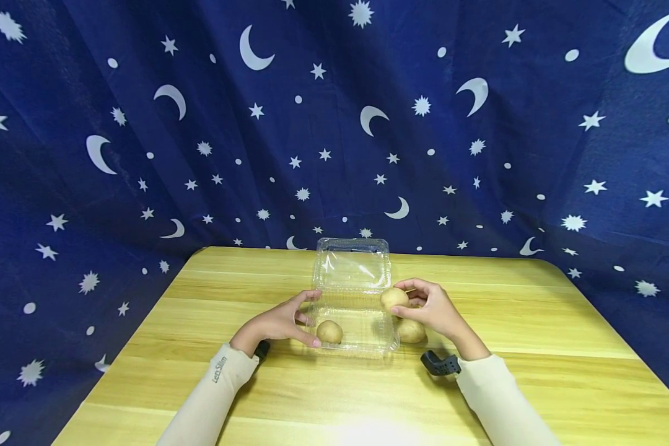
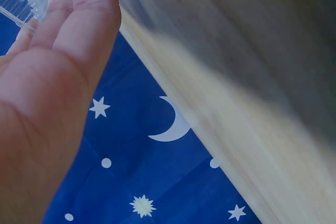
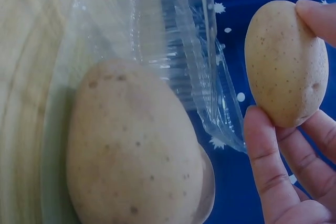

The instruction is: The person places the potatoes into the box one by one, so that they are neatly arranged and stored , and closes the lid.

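Note:
A hinged clear plastic container (image 1: 362, 337) stands on the table with its lid (image 1: 352, 263) raised at the back. One potato (image 1: 329, 332) lies in its front left corner. My left hand (image 1: 284, 319) rests at the container's left side, thumb near the front corner and index finger toward the back. Between thumb and fingertips, my right hand (image 1: 432, 310) pinches another potato (image 3: 286, 64) over the container's right edge. Below that hand, a large potato (image 3: 134, 145) sits on the table just outside the container. Part of one more potato (image 3: 207, 187) shows behind it.
The wooden table (image 1: 245, 396) reaches back to a dark blue curtain (image 1: 334, 124) printed with white moons and stars. Black straps are on both wrists, the right one (image 1: 440, 363) close over the tabletop.

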A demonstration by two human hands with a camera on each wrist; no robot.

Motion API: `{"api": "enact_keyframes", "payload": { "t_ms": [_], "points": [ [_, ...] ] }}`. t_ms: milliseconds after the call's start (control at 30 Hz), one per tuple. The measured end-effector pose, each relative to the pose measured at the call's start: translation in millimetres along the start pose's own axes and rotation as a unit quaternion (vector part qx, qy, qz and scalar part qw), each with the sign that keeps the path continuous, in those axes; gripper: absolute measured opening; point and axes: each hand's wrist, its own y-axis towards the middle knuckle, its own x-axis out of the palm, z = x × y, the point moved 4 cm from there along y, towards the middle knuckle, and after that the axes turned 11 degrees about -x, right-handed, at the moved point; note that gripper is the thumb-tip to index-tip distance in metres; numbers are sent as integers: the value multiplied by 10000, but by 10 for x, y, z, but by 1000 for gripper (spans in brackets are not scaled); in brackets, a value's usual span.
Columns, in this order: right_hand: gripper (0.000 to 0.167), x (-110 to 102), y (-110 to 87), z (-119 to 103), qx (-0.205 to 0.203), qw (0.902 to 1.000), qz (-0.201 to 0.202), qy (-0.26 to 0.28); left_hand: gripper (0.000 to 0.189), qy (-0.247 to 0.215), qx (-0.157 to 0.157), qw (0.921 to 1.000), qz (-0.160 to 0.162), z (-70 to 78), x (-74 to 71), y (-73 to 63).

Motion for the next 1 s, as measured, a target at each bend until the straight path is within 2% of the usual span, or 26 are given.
{"api": "enact_keyframes", "payload": {
  "t_ms": [267,600,1000],
  "points": [
    [43,91,16,-25,158,9999,-11,-29,110,11,-26,10000,0,-8,0,-3],
    [44,207,46,-60,168,9997,121,-102,111,31,-6,10000,-11,-22,-5,14],
    [44,336,83,-88,284,9995,66,-141,111,102,-46,9999,-8,-42,-15,36]
  ]
}}
